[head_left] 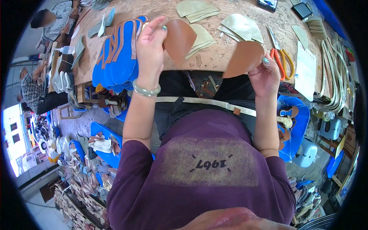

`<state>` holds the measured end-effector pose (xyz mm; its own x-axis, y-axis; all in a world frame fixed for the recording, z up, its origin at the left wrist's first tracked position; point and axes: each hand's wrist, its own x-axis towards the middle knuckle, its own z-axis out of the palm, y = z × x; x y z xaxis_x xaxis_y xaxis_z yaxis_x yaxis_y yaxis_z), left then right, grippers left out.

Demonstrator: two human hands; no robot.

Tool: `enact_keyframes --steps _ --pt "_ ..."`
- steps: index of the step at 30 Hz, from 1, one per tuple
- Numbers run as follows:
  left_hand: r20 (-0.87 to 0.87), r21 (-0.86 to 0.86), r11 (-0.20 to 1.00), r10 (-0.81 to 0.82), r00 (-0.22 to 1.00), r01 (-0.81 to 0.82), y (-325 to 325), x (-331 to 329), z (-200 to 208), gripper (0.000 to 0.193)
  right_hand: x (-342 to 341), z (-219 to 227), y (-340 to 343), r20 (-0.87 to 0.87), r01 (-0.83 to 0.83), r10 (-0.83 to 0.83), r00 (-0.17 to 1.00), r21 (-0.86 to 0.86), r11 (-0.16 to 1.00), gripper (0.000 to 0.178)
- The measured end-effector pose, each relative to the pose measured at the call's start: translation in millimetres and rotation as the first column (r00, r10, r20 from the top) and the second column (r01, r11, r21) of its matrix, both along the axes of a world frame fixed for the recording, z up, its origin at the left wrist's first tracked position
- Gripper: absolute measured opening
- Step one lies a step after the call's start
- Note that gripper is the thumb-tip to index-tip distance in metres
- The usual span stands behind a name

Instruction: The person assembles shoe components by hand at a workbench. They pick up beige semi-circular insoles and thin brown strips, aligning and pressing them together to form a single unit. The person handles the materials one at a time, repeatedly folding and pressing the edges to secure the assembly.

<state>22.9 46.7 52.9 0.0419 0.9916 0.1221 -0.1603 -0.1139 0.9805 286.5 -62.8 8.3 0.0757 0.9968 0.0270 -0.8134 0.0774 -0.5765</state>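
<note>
Between the fingers and thumb of my left hand [150, 44] is a brown leather piece [180, 37], rounded along one side and held by its left edge above the table. My right hand [266, 76] pinches a second, similar brown leather piece [242, 59] by its right edge, near the table's front. Just left of my left hand lies a fanned pile of blue insole-shaped pieces [122, 71] with brown strips on them. Pale gold, half-round pieces [202, 40] lie partly behind the left leather piece. Scissors [283, 63] with orange and yellow handles rest right of my right hand.
More pale gold pieces [245, 27] and another stack [196, 9] lie farther back. A paper sheet [305, 71] and long bundled strips [332, 73] line the right side. A phone [267, 4] sits at the far edge. Blue bins [295, 130] stand below the table.
</note>
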Motion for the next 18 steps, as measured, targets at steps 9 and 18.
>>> enact_keyframes --steps 9,18 --pt "-0.727 -0.069 0.981 -0.175 0.664 0.183 98.6 -15.0 26.9 0.036 17.9 -2.2 -11.9 0.044 0.072 -0.070 0.997 -0.031 0.997 0.016" --pt "-0.979 -0.017 0.732 0.127 -0.161 0.681 140.2 10.9 58.9 0.027 25.8 -2.7 -24.1 0.041 0.092 -0.090 0.995 -0.031 0.995 0.014"
